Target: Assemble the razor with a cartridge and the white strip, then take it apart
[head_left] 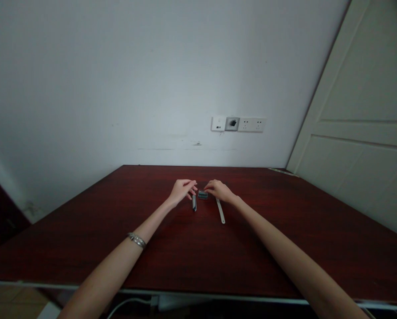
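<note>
My left hand (182, 191) hovers over the middle of the table, thumb and first finger drawn together and the other fingers bent; anything between the tips is too small to make out. Just below its fingers lies a slim dark and silver object (194, 203), upper end partly covered. Between my hands rests a small flat greenish case (202, 195). My right hand (219, 190) has its pinched fingertips at the case's upper right edge; what they hold, if anything, cannot be seen. A narrow white strip (221, 213) with a hole at its near end extends from under my right hand.
The dark red wooden table (191, 261) reaches back to a pale wall (151, 88). Sockets and a switch plate (238, 124) are set in that wall. A panelled white door (364, 119) stands at the right. Below the front edge runs a white cable (128, 302).
</note>
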Motion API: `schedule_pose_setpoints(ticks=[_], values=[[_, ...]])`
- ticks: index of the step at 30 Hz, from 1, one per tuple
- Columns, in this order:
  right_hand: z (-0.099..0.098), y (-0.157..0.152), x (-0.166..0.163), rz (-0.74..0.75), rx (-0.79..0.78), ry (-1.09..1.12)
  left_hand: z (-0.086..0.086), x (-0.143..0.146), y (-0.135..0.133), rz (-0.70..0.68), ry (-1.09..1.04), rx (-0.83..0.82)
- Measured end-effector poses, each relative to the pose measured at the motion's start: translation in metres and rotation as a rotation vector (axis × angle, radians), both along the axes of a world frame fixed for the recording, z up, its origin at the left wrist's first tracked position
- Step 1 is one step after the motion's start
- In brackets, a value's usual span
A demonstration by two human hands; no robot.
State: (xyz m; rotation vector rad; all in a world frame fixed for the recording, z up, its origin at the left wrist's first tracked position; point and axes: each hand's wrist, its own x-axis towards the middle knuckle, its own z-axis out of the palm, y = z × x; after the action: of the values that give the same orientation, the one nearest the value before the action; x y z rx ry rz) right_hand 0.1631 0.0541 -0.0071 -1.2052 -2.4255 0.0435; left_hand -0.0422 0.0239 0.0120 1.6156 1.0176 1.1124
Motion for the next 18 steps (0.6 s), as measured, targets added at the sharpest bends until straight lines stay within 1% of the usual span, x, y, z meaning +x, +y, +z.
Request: schedule_pose_setpoints(ticks=[4, 10, 18], values=[[0.000, 0.003, 0.004, -0.021, 0.002, 0.048, 0.000, -0.001, 0.001, 0.013, -0.007, -0.002], [-0.003, 0.004, 0.001, -0.028, -0.075, 0.022, -0.001, -0.001, 0.004, 0.018, -0.027, 0.001], [-0.006, -0.001, -0.009, -0.004, -0.076, -0.009, -0.002, -0.002, 0.004, 0.032, -0.016, 0.003]])
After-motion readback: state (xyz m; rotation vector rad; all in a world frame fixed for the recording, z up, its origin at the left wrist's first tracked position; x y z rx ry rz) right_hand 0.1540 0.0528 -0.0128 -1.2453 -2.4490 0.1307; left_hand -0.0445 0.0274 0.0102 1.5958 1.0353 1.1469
